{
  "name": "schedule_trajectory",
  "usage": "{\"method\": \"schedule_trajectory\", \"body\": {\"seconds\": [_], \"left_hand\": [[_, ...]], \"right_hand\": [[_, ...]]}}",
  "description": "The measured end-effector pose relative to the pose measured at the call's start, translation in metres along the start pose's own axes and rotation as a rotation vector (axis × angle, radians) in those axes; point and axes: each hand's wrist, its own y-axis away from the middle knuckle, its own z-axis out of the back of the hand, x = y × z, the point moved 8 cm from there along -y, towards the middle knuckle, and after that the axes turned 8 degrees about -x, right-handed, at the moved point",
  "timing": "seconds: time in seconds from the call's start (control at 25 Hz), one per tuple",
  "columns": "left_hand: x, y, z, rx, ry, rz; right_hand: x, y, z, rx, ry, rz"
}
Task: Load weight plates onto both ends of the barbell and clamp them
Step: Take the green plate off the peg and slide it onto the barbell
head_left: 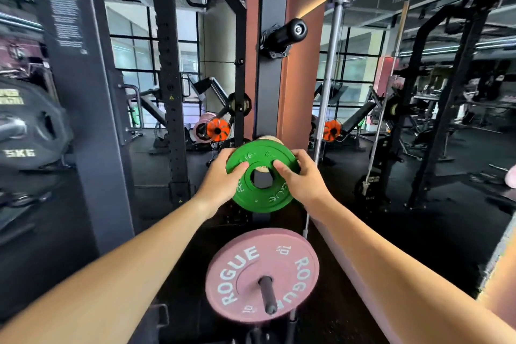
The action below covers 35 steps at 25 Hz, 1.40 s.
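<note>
A small green weight plate [258, 198] hangs in mid-frame, gripped on both sides. My left hand [222, 177] holds its left edge with the thumb across the face. My right hand [300, 176] holds its right edge, fingers at the centre hole. Behind the plate a pale peg end [267, 139] shows above its top rim. Below, a pink plate marked ROGUE [261, 274] sits on a dark storage peg [268, 294]. An upright steel barbell [333, 50] leans against the mirror wall at right.
A black 5 kg plate [30, 123] hangs on the left rack. A black storage peg [284, 33] sticks out of the grey post above. Black rack uprights [170, 78] stand at left centre. The mirror [418, 92] reflects gym equipment at right.
</note>
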Motion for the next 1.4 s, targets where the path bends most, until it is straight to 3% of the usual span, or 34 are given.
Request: {"method": "schedule_trajectory", "body": {"seconds": [0.28, 0.84, 1.12, 1.4], "left_hand": [[-0.036, 0.032, 0.152, -0.154, -0.102, -0.028], [-0.078, 0.142, 0.524, -0.475, -0.494, -0.109], [-0.040, 0.158, 0.610, -0.533, -0.400, -0.029], [-0.014, 0.125, 0.615, -0.446, -0.201, 0.080]], "right_hand": [[0.081, 0.056, -0.115, 0.090, -0.177, 0.012], [0.237, 0.236, -0.414, 0.459, -0.358, 0.043], [0.247, 0.282, -0.500, 0.489, -0.291, 0.066], [0.244, 0.269, -0.514, 0.368, -0.252, 0.149]]}}
